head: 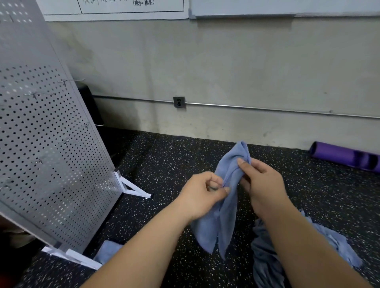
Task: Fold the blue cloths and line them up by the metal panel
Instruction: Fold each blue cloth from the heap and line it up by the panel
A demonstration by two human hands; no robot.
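Both the left hand (202,193) and right hand (261,181) pinch a bunched blue cloth (224,207) held above the floor. Best to find two neighbouring corners and shake it flat before folding, then set it left, beside the perforated metal panel (47,144).

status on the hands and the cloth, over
Left hand and right hand both pinch the blue cloth, held up, unfolded. A second cloth lies by the metal panel. Loose pile at right. Nothing blocking.

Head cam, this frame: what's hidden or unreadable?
Head: pile of blue cloths, count unclear, right forearm covers part.
Head: blue cloth by metal panel, left forearm hides most, fold unconfirmed.
Head: wall sheet writing, cut by top edge, blurred.
Head: purple roll, cut by right edge.
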